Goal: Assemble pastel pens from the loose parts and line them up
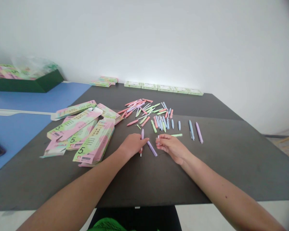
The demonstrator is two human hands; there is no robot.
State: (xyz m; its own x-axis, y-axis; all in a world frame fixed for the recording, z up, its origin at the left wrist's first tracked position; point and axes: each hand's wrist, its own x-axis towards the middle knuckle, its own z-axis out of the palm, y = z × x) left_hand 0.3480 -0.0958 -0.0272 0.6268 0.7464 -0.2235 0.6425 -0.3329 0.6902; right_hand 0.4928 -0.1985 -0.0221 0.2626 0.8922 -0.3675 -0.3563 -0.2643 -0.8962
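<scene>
The L hand (132, 145) is closed around a pinkish pen (142, 134), and a white tip is seen poking out below the fingers. The R hand (172, 148) is pinched narrow, and a small white bit (158, 137) is held at its fingertips (160, 138); what the bit is can't be told. A lilac pen (152, 148) is left lying btwn the hands, just beside the L hand. A messy pile of pens (144, 110) in pink, green and blue is spread on the dark table (219, 160), just past the hands. A blue pen (191, 130) is set apart on the R side. Pink-and-green boxes (93, 141) are heaped on the L side, and small green boxes (163, 88) are lined up by the wall.
</scene>
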